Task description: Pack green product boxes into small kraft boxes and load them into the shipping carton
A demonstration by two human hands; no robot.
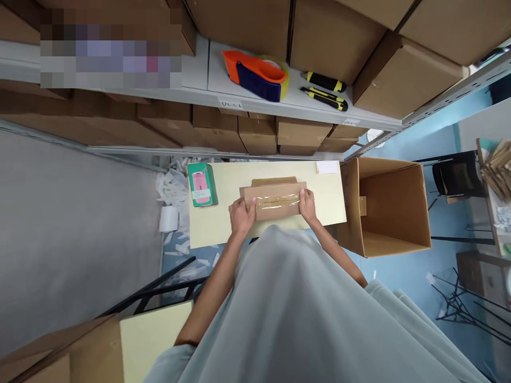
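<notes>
A small brown cardboard box [275, 213] is between my hands over the cream table [223, 229], with shiny clear tape along its seam and a flap standing out on the far side. My left hand [241, 215] is closed on its left end, thumb on the taped face. On the right end, my right hand [307, 205] grips the edge with the thumb on top. A green box with a pink picture [202, 184] lies at the table's left end. At the far right corner is a white label or paper stack [327, 167].
Above the table, a grey shelf [217, 66] carries an orange and blue tape dispenser [255, 74], yellow-black cutters [324, 98] and cardboard boxes. A large open carton [393, 207] stands right of the table. White scraps [175, 183] and a paper roll [169, 218] lie at left.
</notes>
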